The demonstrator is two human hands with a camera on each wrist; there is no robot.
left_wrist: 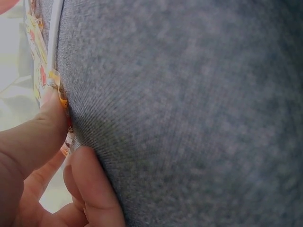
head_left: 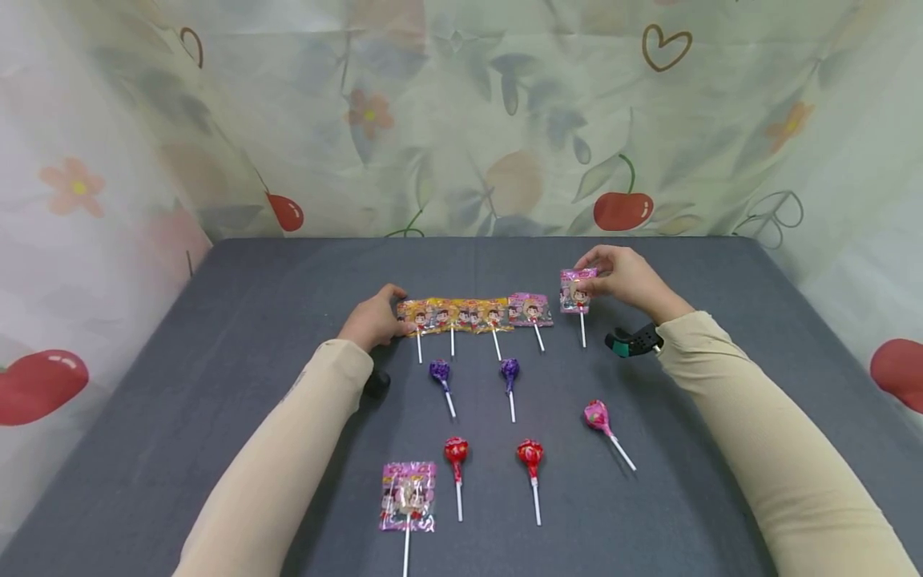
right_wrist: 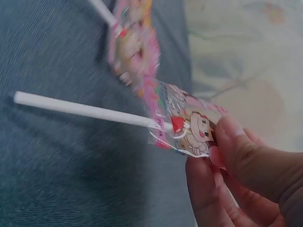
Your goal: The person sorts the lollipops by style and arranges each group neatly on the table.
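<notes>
My right hand pinches a pink-wrapped flat lollipop between thumb and fingers at the right end of a row. In the right wrist view its white stick points away from the hand. My left hand holds the left edge of an orange-wrapped lollipop at the row's other end, thumb on the wrapper. Between the hands lie two more orange-wrapped lollipops, a middle one and a right one, then a pink-wrapped one.
Nearer on the grey table lie two purple ball lollipops, a left one and a right one. Red ones, left and right, lie below. A pink ball lollipop and a pink-wrapped flat lollipop lie apart.
</notes>
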